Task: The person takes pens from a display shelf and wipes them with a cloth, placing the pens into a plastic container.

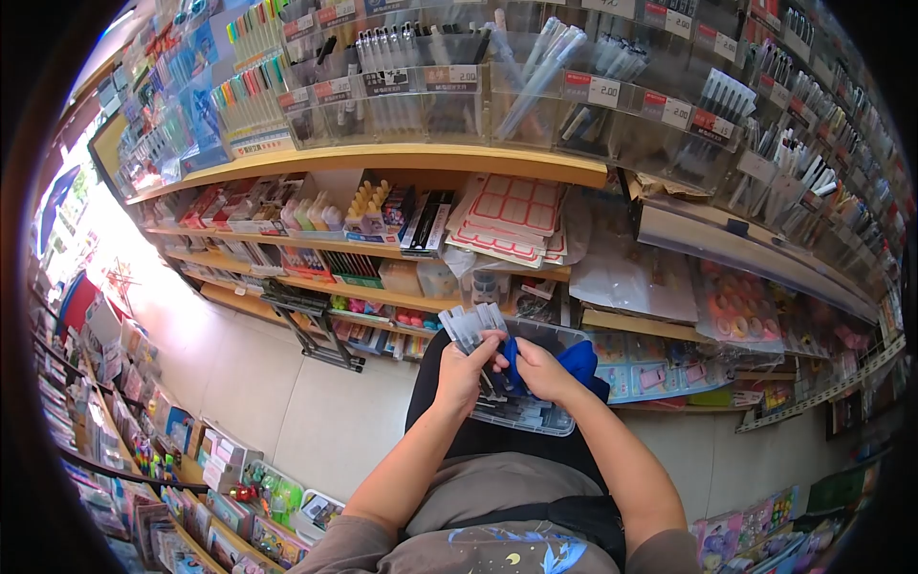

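Over my lap, my left hand (463, 371) is closed around a bundle of pens (470, 325) with pale, clear-looking tops fanning upward. Close beside it, my right hand (541, 370) grips a blue cloth (579, 362), part of which hangs out to the right. The cloth touches the pens' side near my left fingers. Beneath both hands rests a clear plastic box (564, 421) with more pens lying in it. My fingers and the cloth hide part of the bundle and the box's inside.
Ahead stands a wooden shelf (382, 161) with clear pen holders (402, 105) and price tags. Label sheets (507, 215) lie on a lower shelf. A black folding metal frame (320, 325) stands on the tiled floor (325, 411). Racks of stationery (220, 521) are behind at left.
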The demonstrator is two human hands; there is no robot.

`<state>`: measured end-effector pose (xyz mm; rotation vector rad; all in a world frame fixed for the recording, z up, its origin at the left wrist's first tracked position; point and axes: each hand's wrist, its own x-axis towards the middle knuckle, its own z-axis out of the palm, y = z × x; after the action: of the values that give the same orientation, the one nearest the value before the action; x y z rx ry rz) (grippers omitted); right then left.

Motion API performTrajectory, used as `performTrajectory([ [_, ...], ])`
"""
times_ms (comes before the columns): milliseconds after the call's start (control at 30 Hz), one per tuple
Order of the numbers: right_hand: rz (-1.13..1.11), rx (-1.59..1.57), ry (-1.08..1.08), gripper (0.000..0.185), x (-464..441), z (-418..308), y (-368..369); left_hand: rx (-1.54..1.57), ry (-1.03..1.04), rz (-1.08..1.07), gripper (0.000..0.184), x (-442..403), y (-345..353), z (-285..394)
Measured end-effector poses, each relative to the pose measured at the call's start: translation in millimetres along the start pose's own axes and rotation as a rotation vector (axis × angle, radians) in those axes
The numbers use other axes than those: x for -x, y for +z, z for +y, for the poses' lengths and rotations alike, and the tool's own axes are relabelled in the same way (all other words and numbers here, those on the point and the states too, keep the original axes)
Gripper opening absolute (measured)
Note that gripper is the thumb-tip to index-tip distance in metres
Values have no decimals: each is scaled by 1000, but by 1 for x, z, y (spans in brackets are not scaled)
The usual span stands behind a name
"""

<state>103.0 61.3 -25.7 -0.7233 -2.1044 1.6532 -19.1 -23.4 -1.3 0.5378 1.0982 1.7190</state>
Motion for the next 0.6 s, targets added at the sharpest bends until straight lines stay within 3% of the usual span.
performTrajectory([
  [167,0,172,-64,21,4,-11,-1,-77,-41,-147,24,0,2,4],
  [267,-22,437,23,21,1,1,0,-101,-56,-161,27,0,1,-1],
  [367,22,455,-47,17,5,-5,3,12,18,-71,26,2,0,-1],
  [500,-137,703,110,20,9,-6,5,183,150,70,31,-6,-1,2],
  [600,-106,785,272,19,10,-9,1,190,195,75,29,-5,2,2],
])
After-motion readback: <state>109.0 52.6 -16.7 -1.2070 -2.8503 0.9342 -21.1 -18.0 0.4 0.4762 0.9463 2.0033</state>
